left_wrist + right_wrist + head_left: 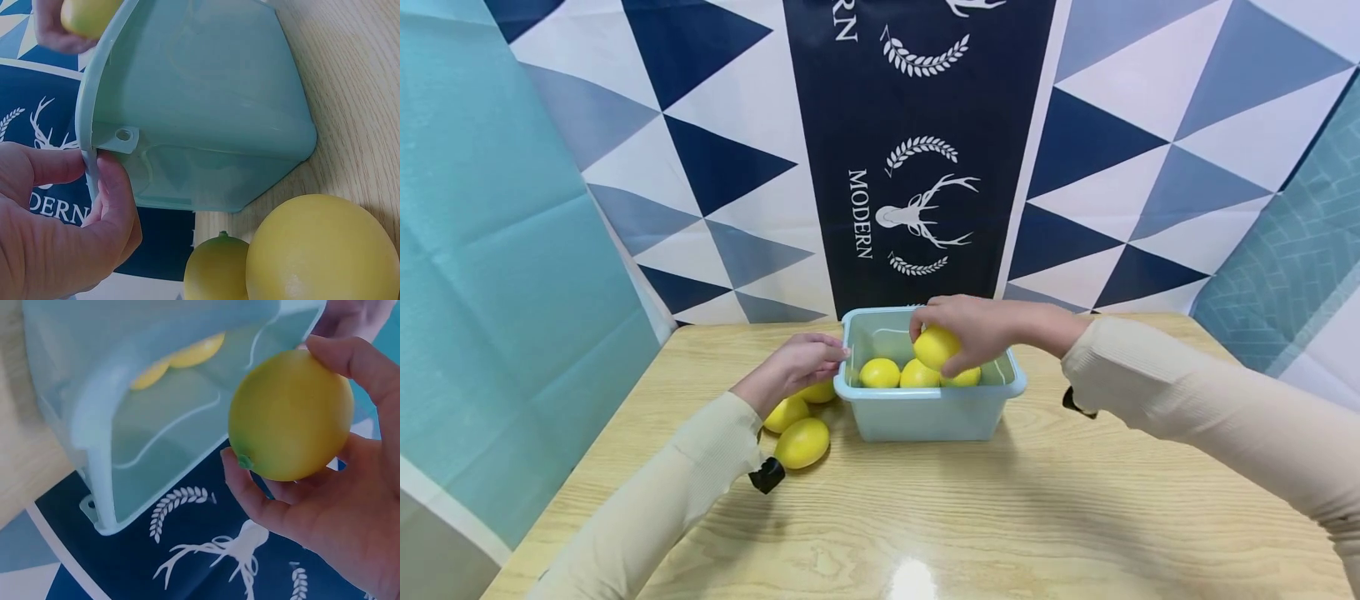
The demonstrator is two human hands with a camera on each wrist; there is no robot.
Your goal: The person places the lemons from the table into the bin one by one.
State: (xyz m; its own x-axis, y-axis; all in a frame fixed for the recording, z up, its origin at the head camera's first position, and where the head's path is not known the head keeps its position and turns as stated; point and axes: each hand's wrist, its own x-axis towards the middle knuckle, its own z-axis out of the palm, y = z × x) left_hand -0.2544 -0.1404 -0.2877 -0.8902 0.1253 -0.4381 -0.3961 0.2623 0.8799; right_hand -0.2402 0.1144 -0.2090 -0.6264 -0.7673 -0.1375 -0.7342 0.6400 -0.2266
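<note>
My right hand (967, 327) grips a yellow lemon (290, 415) with a green stem tip, holding it over a light blue plastic bin (928, 417). Inside the bin several lemons (880, 373) lie in a row along the near wall. At the bin's left end, my left hand (801, 364) pinches the rim (87, 119) between thumb and curled fingers, as the left wrist view shows. Just below that hand, several more lemons (803, 442) lie on the table beside the bin, partly hidden by the hand and sleeve.
The bin stands on a light wooden table (880, 508) near its back edge. Behind it hangs a patterned cloth (730, 167) with triangles and a dark deer-print panel. Teal sheeting (497, 250) rises at the left, and more hangs at the right.
</note>
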